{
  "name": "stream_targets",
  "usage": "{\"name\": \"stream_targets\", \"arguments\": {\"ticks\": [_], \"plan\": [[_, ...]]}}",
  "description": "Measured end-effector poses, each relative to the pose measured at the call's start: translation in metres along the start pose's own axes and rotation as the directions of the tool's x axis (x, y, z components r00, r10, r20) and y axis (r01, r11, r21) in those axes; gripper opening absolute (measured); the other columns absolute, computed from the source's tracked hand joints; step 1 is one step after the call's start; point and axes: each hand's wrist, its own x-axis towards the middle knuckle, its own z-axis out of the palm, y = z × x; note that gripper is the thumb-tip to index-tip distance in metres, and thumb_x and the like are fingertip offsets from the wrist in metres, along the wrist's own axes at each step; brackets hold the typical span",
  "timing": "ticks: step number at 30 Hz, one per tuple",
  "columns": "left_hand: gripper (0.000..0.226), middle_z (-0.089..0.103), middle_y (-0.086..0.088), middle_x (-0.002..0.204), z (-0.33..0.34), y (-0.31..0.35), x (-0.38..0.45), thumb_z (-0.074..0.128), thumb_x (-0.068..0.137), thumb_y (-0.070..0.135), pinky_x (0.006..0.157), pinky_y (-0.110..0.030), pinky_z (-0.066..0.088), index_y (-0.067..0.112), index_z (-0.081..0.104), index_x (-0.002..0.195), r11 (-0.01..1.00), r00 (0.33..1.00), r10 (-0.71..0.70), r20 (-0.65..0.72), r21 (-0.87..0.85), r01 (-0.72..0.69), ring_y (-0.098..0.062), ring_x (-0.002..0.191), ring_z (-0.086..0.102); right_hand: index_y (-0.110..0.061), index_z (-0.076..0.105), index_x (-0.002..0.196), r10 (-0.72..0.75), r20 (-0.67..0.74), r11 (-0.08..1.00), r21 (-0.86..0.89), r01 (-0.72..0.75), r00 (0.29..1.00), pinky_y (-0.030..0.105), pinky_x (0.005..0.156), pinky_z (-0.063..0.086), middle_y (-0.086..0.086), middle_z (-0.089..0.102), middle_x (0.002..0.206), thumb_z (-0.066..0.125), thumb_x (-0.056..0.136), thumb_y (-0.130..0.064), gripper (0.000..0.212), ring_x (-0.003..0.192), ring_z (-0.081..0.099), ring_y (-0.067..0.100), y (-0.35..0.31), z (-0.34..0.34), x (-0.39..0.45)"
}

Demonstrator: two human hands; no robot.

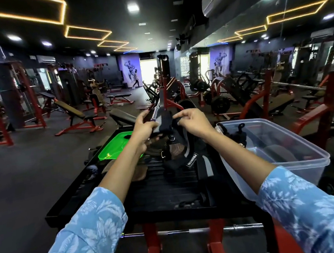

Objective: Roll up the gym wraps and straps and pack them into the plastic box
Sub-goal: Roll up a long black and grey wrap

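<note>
Both hands were raised over the black slatted platform [158, 191] of a red-framed gym bench. The left hand [142, 129] gripped a black wrist wrap [163, 124], fingers curled around its partly rolled body, thumb on top. The right hand [192, 122] pinched the wrap's loose end between thumb and forefinger, the other fingers curled in. The wrap was stretched short between the two hands, held in the air above the pile.

Below them on the platform lay a heap of more black straps [177, 152], one showing a white label, with a grey-striped band trailing toward the near edge. What seemed to be a brown leather item sat under the left wrist, though shadow made it hard to read.

The clear plastic box [301, 153] stood at the right side of the platform, open, with a dark strap or two already inside at its far end. A green lid [114, 147] lay at the platform's far left.
</note>
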Motion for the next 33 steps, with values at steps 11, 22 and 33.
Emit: {"name": "stream_targets", "arguments": {"ticks": [11, 22, 33], "plan": [[0.013, 0.053, 0.002, 0.048, -0.015, -0.013, -0.013, 0.054, 0.057, 0.02, 0.032, -0.011, 0.027, 0.013, 0.052, 0.069, 0.989, 0.94, -0.069, 0.334, -0.1, 0.108, -0.008, 0.033, 0.043, -0.017, 0.058, 0.083, 0.103, -0.037, 0.979, 0.178, -0.095, 0.994, 0.029, 0.059, 0.048, 0.009, 0.061, 0.077, 0.052, 0.084, -0.004, 0.014, 0.062, 0.059, 0.022, -0.029, 0.019, 0.002], [0.029, 0.047, 0.002, 0.047, -0.044, 0.01, -0.005, 0.038, 0.088, 0.03, 0.034, -0.012, 0.019, 0.014, 0.047, 0.066, 0.858, 0.965, -0.064, 0.255, -0.479, 0.183, -0.007, 0.031, 0.034, -0.003, 0.058, 0.12, 0.184, 0.349, 0.943, 0.2, -0.265, 0.919, 0.01, 0.074, 0.045, 0.008, 0.063, 0.117, 0.068, 0.082, -0.007, 0.039, 0.102, 0.059, 0.014, 0.006, 0.076, -0.038], [0.024, 0.057, -0.014, 0.064, -0.085, 0.011, 0.019, 0.065, 0.087, 0.022, 0.034, -0.017, 0.042, 0.002, 0.055, 0.08, 0.952, 0.95, 0.284, -0.134, 0.158, -0.262, -0.006, 0.032, 0.052, -0.006, 0.068, 0.09, 0.036, 0.417, 0.992, 0.095, -0.083, 0.908, 0.035, 0.084, 0.05, 0.006, 0.068, 0.09, 0.073, 0.076, -0.011, 0.016, 0.085, 0.062, 0.019, -0.069, 0.059, -0.057]]}}
